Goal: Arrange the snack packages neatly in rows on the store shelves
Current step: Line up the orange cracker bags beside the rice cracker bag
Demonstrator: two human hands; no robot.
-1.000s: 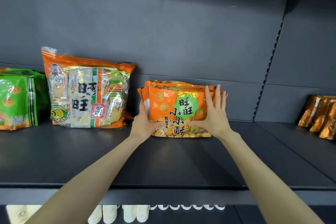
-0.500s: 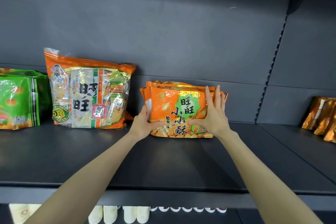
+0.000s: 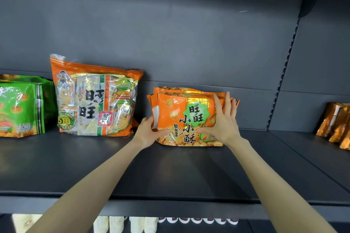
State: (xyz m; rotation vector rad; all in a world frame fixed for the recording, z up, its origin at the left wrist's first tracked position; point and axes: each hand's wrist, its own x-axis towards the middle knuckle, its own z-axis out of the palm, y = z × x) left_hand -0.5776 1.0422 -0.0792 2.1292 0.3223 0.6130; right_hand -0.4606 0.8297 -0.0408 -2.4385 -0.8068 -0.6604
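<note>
A row of small orange snack bags (image 3: 181,117) stands upright at the back of the dark shelf (image 3: 170,172), one behind another. My left hand (image 3: 149,131) grips the front bag's lower left edge, thumb across its face. My right hand (image 3: 223,123) lies flat against the front bag's right side, fingers straight and pointing up, thumb stretched left along the bottom. A larger orange rice-cracker bag (image 3: 94,98) stands to the left, leaning on the back wall. Green snack bags (image 3: 19,108) stand at the far left.
Shiny gold-brown packs (image 3: 337,125) sit on the adjoining shelf section at far right. A slotted upright (image 3: 286,66) divides the two sections. Below the shelf edge show white packages (image 3: 117,224) and a row of small caps (image 3: 197,220). Bare shelf lies in front of the bags.
Both hands stay on the small orange bags. The view has shifted slightly, and my left thumb reaches further across the front bag's lower face.
</note>
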